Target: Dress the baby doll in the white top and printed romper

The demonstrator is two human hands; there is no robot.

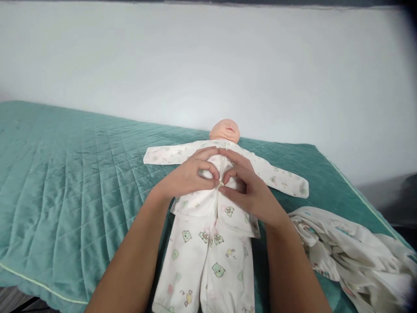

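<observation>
A baby doll (224, 130) lies on its back, wearing a white printed shirt (195, 204) and matching trousers (218, 269). The sleeves stretch out to both sides. Over the shirt's front opening, my left hand (192, 174) pinches the cloth edge beside a small pale button (220, 184). From the other side, my right hand (246, 184) pinches at the same button, thumb below and forefinger above. The fingertips of both hands nearly meet there. Whether the button sits in its hole cannot be made out.
A green quilted cover (81, 187) lies under the doll. Crumpled white printed cloth (355, 248) rests at the right, near my right forearm. Behind the far edge stands a pale wall (195, 61). A dark object (402, 202) shows at the right edge.
</observation>
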